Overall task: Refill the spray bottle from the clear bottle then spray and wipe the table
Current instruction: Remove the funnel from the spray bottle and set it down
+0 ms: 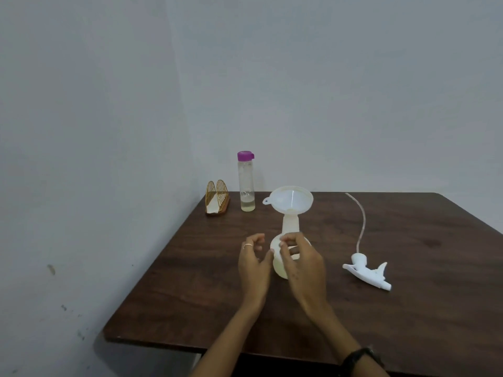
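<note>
Both hands flank the spray bottle (285, 257) mid-table: my left hand (254, 263) loosely open beside it, my right hand (302, 263) fingers curled against its body. Funnel (290, 198) sits in its neck.

A single head-worn wide-angle view looks forward and down from the near edge of the tabletop (190, 295), toward the wall corner (177, 104) behind it. Both forearms enter from the bottom, close to the lens; the far tabletop edge sits mid-frame.
</note>
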Demonstrator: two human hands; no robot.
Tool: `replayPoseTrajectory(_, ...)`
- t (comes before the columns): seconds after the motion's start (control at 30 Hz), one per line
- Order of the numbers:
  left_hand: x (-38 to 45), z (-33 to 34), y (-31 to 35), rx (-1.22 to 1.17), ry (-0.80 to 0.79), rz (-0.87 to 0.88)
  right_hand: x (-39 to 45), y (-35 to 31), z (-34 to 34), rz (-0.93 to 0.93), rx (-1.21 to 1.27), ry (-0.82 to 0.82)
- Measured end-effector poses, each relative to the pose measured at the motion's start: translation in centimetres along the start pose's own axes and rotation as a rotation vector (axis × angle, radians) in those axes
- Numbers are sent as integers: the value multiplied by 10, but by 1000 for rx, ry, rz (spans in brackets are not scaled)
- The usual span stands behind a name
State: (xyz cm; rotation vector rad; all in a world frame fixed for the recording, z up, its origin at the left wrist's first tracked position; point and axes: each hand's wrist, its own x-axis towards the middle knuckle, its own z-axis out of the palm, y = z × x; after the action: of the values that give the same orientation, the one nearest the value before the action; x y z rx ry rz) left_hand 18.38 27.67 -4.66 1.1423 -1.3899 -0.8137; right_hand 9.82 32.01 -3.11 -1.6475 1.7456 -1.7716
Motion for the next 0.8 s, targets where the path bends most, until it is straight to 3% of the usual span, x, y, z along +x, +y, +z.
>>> replayPoseTrajectory(0.13,13,12,19,-4,-100,15,22,-2,-30,59,101,192)
replayPoseTrajectory(0.27,27,26,34,-1,-237,-5,56,-3,-44,23,139,-13)
replayPoseTrajectory(0.37,33,36,37,66,-225,6,76,-7,-44,-41,46,-179)
replayPoseTrajectory(0.47,35,39,34,113,-150,33,86,-9,-44,-61,-39,-188)
replayPoseTrajectory(0.7,37,39,33,86,-150,-10,95,-19,-57,-94,-112,-101)
replayPoseTrajectory(0.8,34,39,34,104,-146,12,97,-21,-58,-112,-366,-229)
